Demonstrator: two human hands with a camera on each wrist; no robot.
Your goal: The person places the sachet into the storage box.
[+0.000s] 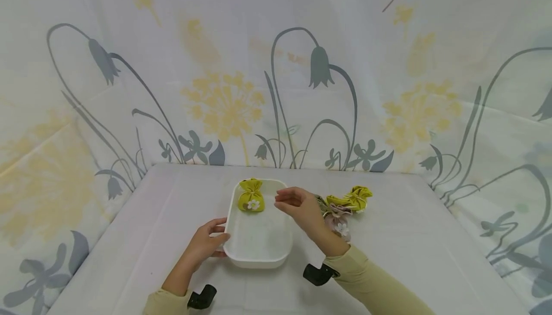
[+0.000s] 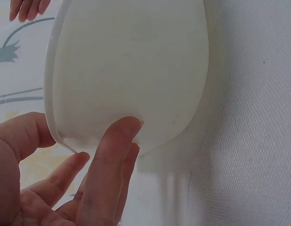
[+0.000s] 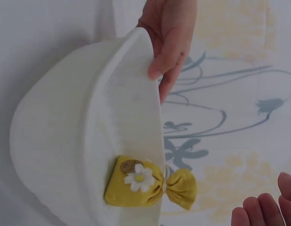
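Observation:
A white rectangular tub [image 1: 258, 240] stands on the table. My left hand [image 1: 203, 244] holds its left side, thumb at the rim and fingers against the outer wall. That same grip shows close up in the left wrist view, with fingers [image 2: 110, 150] on the tub wall [image 2: 131, 66]. Inside the tub's far left corner sits a yellow-green drawstring pouch [image 1: 251, 198] with a white flower; it also appears in the right wrist view, upright against the wall [image 3: 136, 183]. Above the tub's right rim hovers my right hand [image 1: 305, 212], fingers loosely bent, nothing between them.
To the right of the tub, partly behind my right hand, lies a pile of drawstring pouches: a yellow-green one [image 1: 358, 199] and a mauve one with a white flower [image 1: 339, 214]. A floral-print cloth [image 1: 293, 113] hangs behind the white table [image 1: 388, 257].

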